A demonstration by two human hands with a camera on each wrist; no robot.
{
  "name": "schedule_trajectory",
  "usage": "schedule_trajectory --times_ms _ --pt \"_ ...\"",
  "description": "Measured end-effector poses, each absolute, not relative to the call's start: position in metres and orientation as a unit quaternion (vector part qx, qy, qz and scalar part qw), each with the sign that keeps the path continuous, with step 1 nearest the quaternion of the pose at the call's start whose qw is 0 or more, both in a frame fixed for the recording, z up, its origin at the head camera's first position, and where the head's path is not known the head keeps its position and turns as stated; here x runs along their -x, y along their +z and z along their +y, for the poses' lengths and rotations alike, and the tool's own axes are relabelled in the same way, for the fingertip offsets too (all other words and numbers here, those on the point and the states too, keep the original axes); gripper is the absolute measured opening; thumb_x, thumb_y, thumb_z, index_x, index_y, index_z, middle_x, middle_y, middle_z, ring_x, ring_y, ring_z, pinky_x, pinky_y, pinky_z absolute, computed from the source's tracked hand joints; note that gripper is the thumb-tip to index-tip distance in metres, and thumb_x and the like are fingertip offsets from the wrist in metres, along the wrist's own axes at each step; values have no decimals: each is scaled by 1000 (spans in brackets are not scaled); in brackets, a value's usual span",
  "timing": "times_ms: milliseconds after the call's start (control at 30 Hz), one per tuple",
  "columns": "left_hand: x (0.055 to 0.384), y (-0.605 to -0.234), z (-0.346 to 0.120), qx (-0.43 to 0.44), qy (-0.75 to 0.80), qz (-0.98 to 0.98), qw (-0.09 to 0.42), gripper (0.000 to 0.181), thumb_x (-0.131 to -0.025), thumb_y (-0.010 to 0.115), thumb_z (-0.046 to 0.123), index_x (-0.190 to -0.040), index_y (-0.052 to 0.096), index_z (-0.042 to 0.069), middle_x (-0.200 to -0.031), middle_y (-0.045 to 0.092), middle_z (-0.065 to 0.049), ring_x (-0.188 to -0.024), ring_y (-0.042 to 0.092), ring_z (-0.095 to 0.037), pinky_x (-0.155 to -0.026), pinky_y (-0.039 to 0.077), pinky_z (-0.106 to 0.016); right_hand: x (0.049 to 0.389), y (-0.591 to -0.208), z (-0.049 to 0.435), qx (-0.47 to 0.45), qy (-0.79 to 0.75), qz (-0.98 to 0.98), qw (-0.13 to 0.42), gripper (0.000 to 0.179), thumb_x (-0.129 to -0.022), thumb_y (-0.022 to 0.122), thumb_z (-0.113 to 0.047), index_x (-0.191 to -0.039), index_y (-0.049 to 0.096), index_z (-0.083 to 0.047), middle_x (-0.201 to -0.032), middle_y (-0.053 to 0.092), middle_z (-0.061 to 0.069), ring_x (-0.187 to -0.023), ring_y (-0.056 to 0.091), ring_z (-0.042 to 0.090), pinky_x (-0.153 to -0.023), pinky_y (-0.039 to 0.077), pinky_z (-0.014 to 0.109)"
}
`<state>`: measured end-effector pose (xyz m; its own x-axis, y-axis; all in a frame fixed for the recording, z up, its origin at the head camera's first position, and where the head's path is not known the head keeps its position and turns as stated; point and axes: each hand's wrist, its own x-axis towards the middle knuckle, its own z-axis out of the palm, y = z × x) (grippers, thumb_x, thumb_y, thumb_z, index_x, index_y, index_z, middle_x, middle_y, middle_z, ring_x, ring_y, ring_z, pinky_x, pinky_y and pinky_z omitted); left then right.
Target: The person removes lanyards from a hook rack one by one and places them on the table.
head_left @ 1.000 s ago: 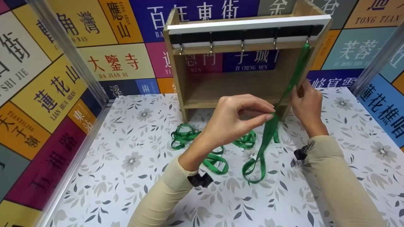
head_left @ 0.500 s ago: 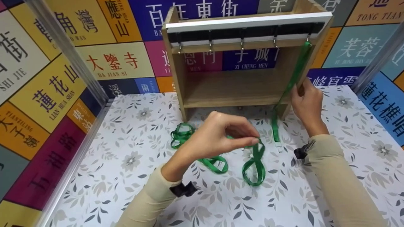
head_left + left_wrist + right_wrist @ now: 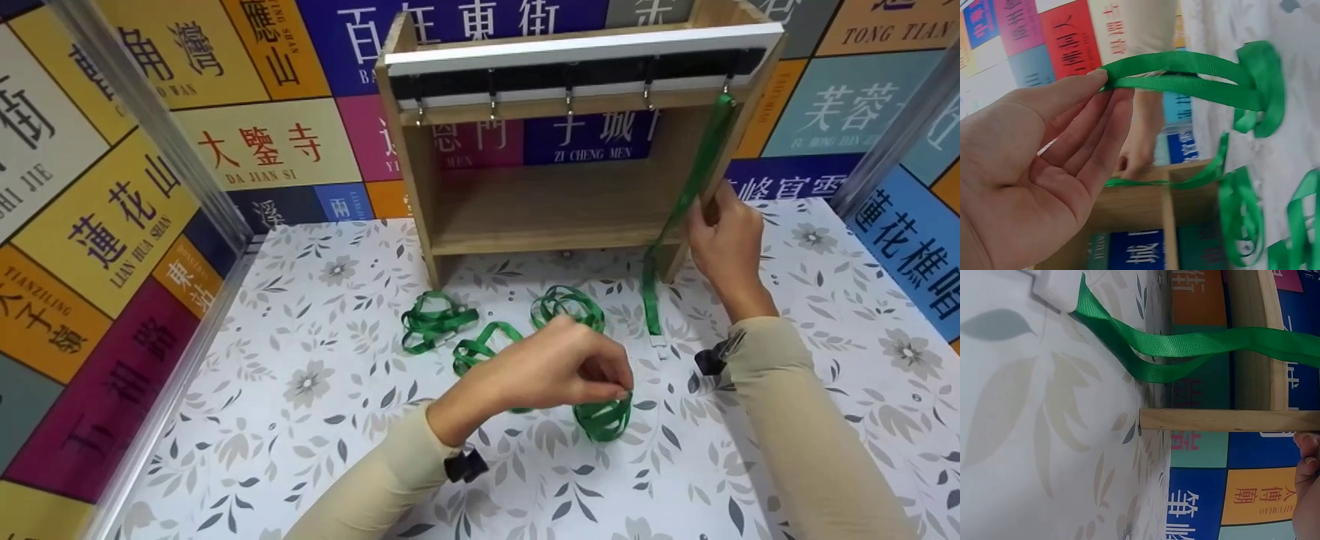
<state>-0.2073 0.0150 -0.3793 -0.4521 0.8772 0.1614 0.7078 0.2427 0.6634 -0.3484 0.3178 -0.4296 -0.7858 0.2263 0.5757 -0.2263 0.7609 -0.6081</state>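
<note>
Between thumb and fingertips, my left hand [image 3: 555, 367] pinches a green lanyard [image 3: 1264, 84] by a doubled stretch of its ribbon. The rest of that lanyard gathers in loops just below the hand, low over the table. My right hand [image 3: 727, 240] grips the right side panel of a wooden rack [image 3: 525, 202]; in the right wrist view only part of that hand [image 3: 1309, 484] shows, beside the panel's edge. Another green lanyard [image 3: 705, 157] hangs from the rack's rightmost hook, its white clip [image 3: 1058, 289] reaching down to the tabletop.
Several metal hooks [image 3: 568, 105] line the rack's black and white top strip. Coiled green lanyards lie before the rack: a left bundle [image 3: 427, 322], a middle bundle [image 3: 469, 349] and a back bundle [image 3: 559, 294]. Sign-covered walls [image 3: 262, 142] surround the flower-patterned table [image 3: 300, 450].
My left hand has moved down and nearer from beside the hanging lanyard, lowering the pinched lanyard so its loops bunch up. My right hand has stayed at the rack's side.
</note>
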Motion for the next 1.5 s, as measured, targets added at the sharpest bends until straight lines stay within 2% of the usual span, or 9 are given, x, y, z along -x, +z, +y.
schedule_trajectory --times_ms 300,467,633,900,1033,1200,1500 --pt "224 -409 40 -493 320 801 114 6 -101 79 17 -102 85 15 -98 83 7 -83 70 10 -77 56 -5 349 -430 320 0 344 -879 330 41 -112 53 -41 -120 66 -3 -91 67 18 -82 52 21 -68 35 22" --pt "232 -425 49 -480 292 818 120 8 -99 80 16 -103 87 13 -98 84 3 -84 73 4 -74 54 -5 349 -429 318 2 346 -880 326 42 -112 52 -41 -120 65 -2 -92 66 17 -83 53 22 -69 36 22" --pt "238 -435 52 -454 253 848 103 8 -99 81 16 -103 87 14 -97 84 3 -83 73 1 -72 53 -6 348 -429 318 -1 346 -880 326 43 -112 52 -43 -120 65 -2 -92 65 17 -83 53 21 -69 36 21" --pt "246 -438 52 -431 287 848 115 11 -98 83 26 -100 86 16 -96 84 3 -82 72 4 -71 54 -7 347 -428 318 2 353 -882 311 49 -113 50 -49 -136 64 -9 -98 69 16 -87 55 18 -71 39 17" --pt "251 -431 50 -418 311 849 93 13 -101 79 28 -99 86 17 -94 83 5 -76 69 7 -71 54 -7 347 -428 318 6 353 -884 306 49 -113 49 -50 -136 64 -10 -100 69 16 -87 55 18 -71 40 17" --pt "259 -420 48 -389 356 848 50 15 -104 75 24 -101 86 14 -90 82 5 -71 68 4 -67 55 -9 348 -427 319 5 349 -885 309 48 -113 50 -48 -132 65 -7 -99 69 17 -87 56 19 -70 39 17" --pt "276 -393 59 -338 435 833 -51 19 -107 72 27 -107 84 13 -95 82 4 -78 69 2 -70 56 -11 348 -428 323 -9 338 -889 309 47 -112 52 -48 -126 67 -6 -96 71 17 -84 57 22 -68 38 18"
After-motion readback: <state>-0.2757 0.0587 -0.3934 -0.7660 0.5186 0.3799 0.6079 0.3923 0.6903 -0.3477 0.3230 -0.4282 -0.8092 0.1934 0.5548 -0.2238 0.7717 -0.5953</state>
